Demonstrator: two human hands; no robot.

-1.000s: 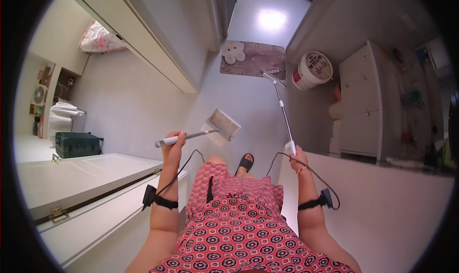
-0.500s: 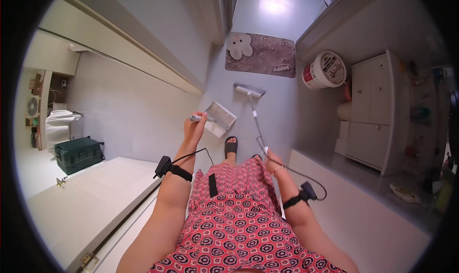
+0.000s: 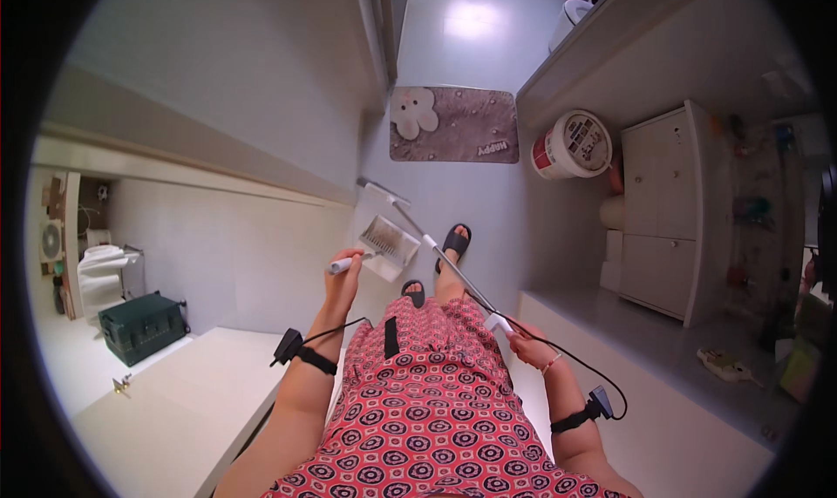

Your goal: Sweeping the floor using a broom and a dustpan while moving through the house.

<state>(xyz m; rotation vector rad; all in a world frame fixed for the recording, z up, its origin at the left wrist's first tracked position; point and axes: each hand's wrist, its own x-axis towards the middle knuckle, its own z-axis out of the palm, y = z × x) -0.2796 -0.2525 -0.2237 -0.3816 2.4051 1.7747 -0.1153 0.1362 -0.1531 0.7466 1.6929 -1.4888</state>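
My left hand is closed around the white handle of a long-handled dustpan, whose pale, toothed tray rests on the floor with dark debris in it. In my right hand is the white grip of a broom. Its grey pole slants forward and left past my feet. The broom's head lies on the floor just beyond the dustpan, close to the left wall corner. Both of my feet, in dark sandals, stand behind and to the right of the tray.
A grey-brown mat with a rabbit picture lies ahead. To the right stand a white bucket and a pale cabinet. On the left are an open white door and a dark green box.
The broom's head has swung left, from right of the dustpan to beyond it. My right hand has moved outward and back. My right foot has stepped forward.
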